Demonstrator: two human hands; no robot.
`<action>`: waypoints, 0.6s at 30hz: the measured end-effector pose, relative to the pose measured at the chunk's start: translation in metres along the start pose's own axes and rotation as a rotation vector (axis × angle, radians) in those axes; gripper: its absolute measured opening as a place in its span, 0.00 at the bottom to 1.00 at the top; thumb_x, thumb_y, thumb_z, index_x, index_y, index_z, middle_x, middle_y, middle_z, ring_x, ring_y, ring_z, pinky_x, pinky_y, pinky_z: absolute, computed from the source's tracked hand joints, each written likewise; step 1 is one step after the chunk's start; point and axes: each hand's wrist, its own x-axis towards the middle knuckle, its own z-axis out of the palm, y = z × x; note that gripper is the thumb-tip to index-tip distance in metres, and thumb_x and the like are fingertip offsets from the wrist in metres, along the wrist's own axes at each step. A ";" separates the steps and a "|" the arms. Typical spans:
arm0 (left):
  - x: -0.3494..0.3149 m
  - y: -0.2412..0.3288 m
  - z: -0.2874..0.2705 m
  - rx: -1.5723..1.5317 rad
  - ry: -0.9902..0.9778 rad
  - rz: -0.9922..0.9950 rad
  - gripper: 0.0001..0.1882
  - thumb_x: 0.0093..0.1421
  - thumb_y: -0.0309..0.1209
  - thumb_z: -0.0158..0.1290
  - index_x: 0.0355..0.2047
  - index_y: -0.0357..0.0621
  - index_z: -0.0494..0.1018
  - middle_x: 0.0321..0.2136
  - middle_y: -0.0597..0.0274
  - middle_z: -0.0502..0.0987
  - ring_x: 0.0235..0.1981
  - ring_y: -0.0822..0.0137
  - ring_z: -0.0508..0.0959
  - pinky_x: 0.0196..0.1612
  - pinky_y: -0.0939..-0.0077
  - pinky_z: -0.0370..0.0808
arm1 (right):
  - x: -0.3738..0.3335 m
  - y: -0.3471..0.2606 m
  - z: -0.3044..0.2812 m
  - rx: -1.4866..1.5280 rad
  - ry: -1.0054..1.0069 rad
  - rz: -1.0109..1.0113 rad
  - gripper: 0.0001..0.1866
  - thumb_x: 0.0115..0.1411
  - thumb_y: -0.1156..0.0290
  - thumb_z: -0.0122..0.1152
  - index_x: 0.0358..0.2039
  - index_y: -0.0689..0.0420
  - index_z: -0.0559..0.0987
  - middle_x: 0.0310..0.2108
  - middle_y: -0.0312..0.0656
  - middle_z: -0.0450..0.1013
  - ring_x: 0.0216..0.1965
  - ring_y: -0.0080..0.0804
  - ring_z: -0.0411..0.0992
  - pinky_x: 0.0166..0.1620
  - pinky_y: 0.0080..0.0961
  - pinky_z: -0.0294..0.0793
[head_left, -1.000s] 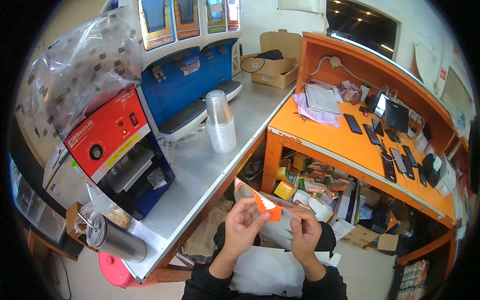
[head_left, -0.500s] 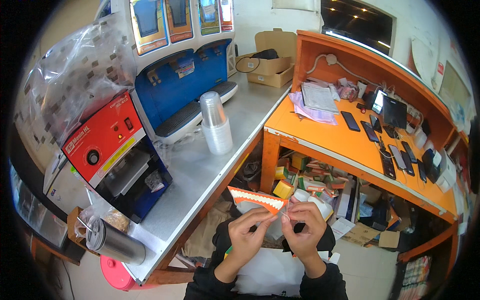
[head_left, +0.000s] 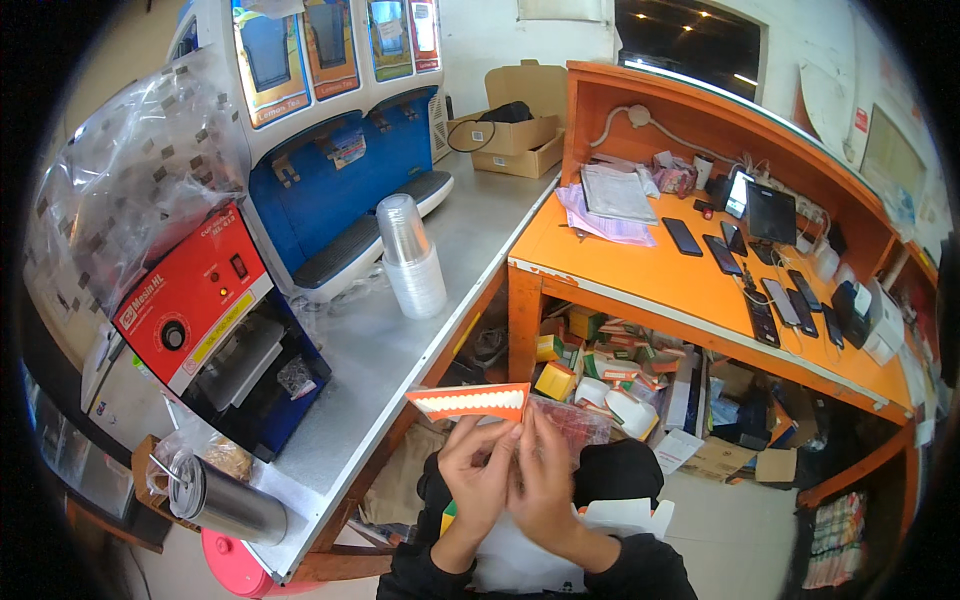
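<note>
A flat orange paper piece (head_left: 462, 402) with a white scalloped band is held up over my lap, pointed at its left end. My left hand (head_left: 478, 478) is closed, pinching its lower edge near the right end. At the right corner, the fingers of my right hand (head_left: 545, 490) press together on the same piece, close against my left fingertips. The small part between the fingertips is hidden. Below both hands, a white sheet-like item (head_left: 500, 555) lies across my lap. A clear plastic piece with red marks (head_left: 585, 425) shows just beyond my right hand.
To the left, a metal counter (head_left: 345, 400) bears a red cup-sealing machine (head_left: 190, 300), stacked clear cups (head_left: 415, 280), a steel tumbler (head_left: 235, 500) and a drink dispenser (head_left: 340, 160). An orange desk (head_left: 620, 265) with several phones stands right, above piled small boxes (head_left: 555, 382).
Both hands have come together, my right hand moving left against the left one. The orange paper piece has shifted left and turned more level. The view has swung slightly right.
</note>
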 end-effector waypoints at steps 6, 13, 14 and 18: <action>0.000 -0.010 -0.006 -0.186 0.019 -0.048 0.08 0.54 0.16 0.52 0.36 0.29 0.72 0.34 0.54 0.77 0.35 0.71 0.77 0.39 0.83 0.73 | 0.004 0.022 -0.018 0.137 -0.148 -0.111 0.31 0.56 0.69 0.55 0.58 0.66 0.58 0.57 0.56 0.57 0.59 0.50 0.56 0.60 0.42 0.52; -0.002 -0.010 -0.005 -0.357 -0.325 -0.160 0.09 0.55 0.19 0.52 0.39 0.32 0.73 0.39 0.52 0.76 0.40 0.68 0.76 0.44 0.77 0.71 | 0.030 0.047 -0.031 0.280 -0.223 -0.079 0.27 0.53 0.59 0.60 0.48 0.66 0.70 0.48 0.51 0.70 0.52 0.43 0.67 0.55 0.35 0.63; -0.001 -0.008 -0.004 -0.156 -0.308 -0.018 0.11 0.54 0.19 0.54 0.39 0.33 0.73 0.40 0.51 0.75 0.41 0.66 0.76 0.45 0.75 0.71 | 0.030 0.048 -0.029 0.205 -0.104 -0.075 0.21 0.55 0.61 0.58 0.41 0.66 0.75 0.37 0.49 0.75 0.41 0.37 0.74 0.45 0.30 0.70; -0.003 0.006 -0.009 0.337 -0.135 0.424 0.20 0.47 0.22 0.60 0.43 0.36 0.72 0.48 0.49 0.69 0.49 0.57 0.71 0.50 0.69 0.68 | 0.033 0.058 -0.040 0.286 0.320 0.294 0.16 0.60 0.61 0.54 0.34 0.63 0.75 0.30 0.41 0.74 0.30 0.25 0.72 0.35 0.23 0.69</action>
